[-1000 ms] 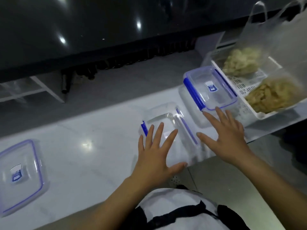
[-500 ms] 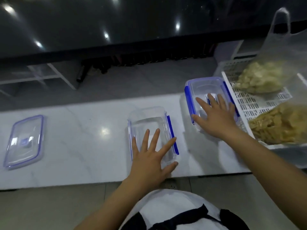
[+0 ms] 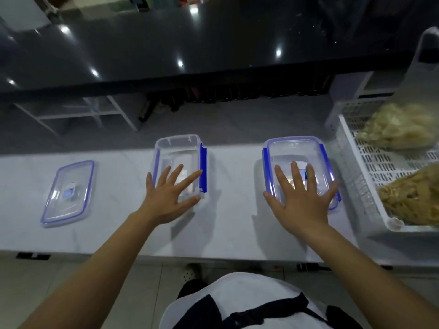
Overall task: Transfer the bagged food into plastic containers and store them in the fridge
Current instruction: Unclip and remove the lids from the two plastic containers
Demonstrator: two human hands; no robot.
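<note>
Head view looks down on a pale, marble-veined tabletop (image 3: 114, 233) with a glossy sheen; on it stand two clear rectangular plastic containers with rounded corners and blue trim. Left hand (image 3: 166, 198) lies flat over the near end of the open container (image 3: 178, 157), its fingers (image 3: 175, 172) straight and spread, gripping nothing; one blue clip hangs along that container's right side. Right hand (image 3: 301, 200) rests palm-down on the lidded container (image 3: 294, 150), fingers straight and fanned across the transparent lid, holding nothing; blue latches run down both long sides, and a small blue label under the fingers is partly covered and unreadable. A loose lid (image 3: 69, 193), clear with a blue seal line and a blurred square mark at its middle, lies flat well to the left of the open container. At the right edge sits a white slotted plastic basket (image 3: 356, 167), cut off by the frame; inside it are two thin translucent bags of food, one pale and crinkled (image 3: 399, 129) at the far end, one yellower and stringy (image 3: 411, 200) nearer, both cut off on the right, and what the food is cannot be told. Beyond the tabletop runs a dark, shiny surface (image 3: 213, 39) dotted with light reflections; what lies beneath it is dim and hard to make out.
</note>
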